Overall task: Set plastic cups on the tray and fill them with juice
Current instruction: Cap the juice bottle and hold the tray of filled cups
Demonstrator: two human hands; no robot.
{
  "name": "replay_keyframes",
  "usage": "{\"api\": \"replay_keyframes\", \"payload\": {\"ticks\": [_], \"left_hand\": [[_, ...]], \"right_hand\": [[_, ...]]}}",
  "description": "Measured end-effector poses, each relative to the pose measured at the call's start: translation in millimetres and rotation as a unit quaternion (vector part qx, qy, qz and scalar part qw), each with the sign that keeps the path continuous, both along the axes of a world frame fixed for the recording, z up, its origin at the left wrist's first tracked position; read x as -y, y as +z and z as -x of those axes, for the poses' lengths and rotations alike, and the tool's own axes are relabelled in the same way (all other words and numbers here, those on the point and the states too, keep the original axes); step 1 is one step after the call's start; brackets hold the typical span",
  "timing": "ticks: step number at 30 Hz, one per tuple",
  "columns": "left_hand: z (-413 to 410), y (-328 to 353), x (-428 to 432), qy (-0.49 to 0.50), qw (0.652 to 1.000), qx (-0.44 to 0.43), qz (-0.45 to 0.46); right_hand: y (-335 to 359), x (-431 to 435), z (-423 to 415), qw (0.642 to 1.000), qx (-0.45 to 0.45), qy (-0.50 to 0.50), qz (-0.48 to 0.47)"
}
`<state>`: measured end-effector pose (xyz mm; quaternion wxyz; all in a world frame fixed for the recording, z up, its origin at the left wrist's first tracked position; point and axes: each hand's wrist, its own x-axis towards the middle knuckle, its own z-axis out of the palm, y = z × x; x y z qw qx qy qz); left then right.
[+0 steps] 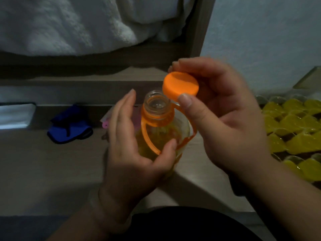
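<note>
Juice bottle (161,129) in left hand (132,150), orange cap (180,86) pinched by right hand (224,122)

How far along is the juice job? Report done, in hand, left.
Done: many cups on the right hold yellow juice. In hand: left hand grips the bottle, right hand pinches its orange cap, off the mouth. Left: a few at the edge look unfilled.

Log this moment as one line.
left hand: holds clear plastic juice bottle with orange handle | right hand: pinches round orange plastic cap, off the neck | yellow-filled clear plastic cups: at right
</note>
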<state>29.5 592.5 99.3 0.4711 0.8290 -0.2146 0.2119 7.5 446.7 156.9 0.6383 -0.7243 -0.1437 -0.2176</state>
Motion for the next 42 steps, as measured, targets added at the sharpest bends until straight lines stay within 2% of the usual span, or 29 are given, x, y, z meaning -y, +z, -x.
{"api": "replay_keyframes", "payload": {"ticks": [3, 6, 8, 11, 14, 17, 21, 24, 27, 29, 32, 36, 39, 42], "left_hand": [[-0.6, -3.8, -1.8, 0.005, 1.0, -0.008, -0.02], [2.6, -4.8, -5.6, -0.021, 0.996, -0.088, -0.001], [2.8, -6.7, -10.3, -0.06, 0.993, -0.098, -0.008], [-3.4, -11.7, -15.0, -0.1, 0.991, -0.078, -0.037], [-3.8, -26.9, -17.4, -0.101, 0.993, -0.001, -0.06], [-2.1, -42.1, -20.2, -0.105, 0.991, 0.039, -0.066], [-6.9, -45.9, -19.8, -0.126, 0.991, 0.013, -0.04], [-8.2, -44.4, -18.9, -0.135, 0.99, -0.003, -0.029], [-8.1, -43.8, -19.1, -0.13, 0.991, 0.009, -0.042], [-8.7, -43.5, -19.0, -0.123, 0.991, 0.017, -0.055], [-9.6, -43.5, -18.2, -0.12, 0.991, 0.016, -0.06], [-10.7, -44.8, -19.0, -0.133, 0.989, 0.02, -0.058], [-11.8, -45.3, -18.6, -0.137, 0.989, 0.021, -0.057], [-11.8, -46.9, -18.4, -0.128, 0.99, 0.02, -0.058]], "right_hand": [[-3.8, -7.8, -1.6, 1.0, -0.02, 0.003, 0.01], [-2.9, -12.8, -2.1, 0.999, -0.03, -0.015, 0.027], [-2.2, -15.1, -1.7, 0.998, -0.044, -0.027, 0.036], [-2.4, -17.5, -1.5, 0.997, -0.058, -0.037, 0.026], [-0.9, -20.0, -1.2, 0.996, -0.071, -0.037, 0.034], [0.7, -19.6, -1.1, 0.994, -0.08, -0.045, 0.051], [4.5, -13.1, 1.6, 0.988, -0.107, -0.044, 0.104], [15.6, -7.9, 0.2, 0.971, -0.115, -0.054, 0.201], [30.3, -6.7, -5.6, 0.931, -0.091, -0.079, 0.343], [39.4, -9.8, -9.3, 0.906, -0.092, -0.094, 0.403], [46.5, -17.5, -10.8, 0.895, -0.128, -0.118, 0.412], [47.8, -19.0, -6.3, 0.9, -0.147, -0.134, 0.388], [48.1, -20.0, -10.3, 0.875, -0.15, -0.162, 0.431], [37.1, -24.9, -20.5, 0.865, -0.122, -0.217, 0.435]]}}
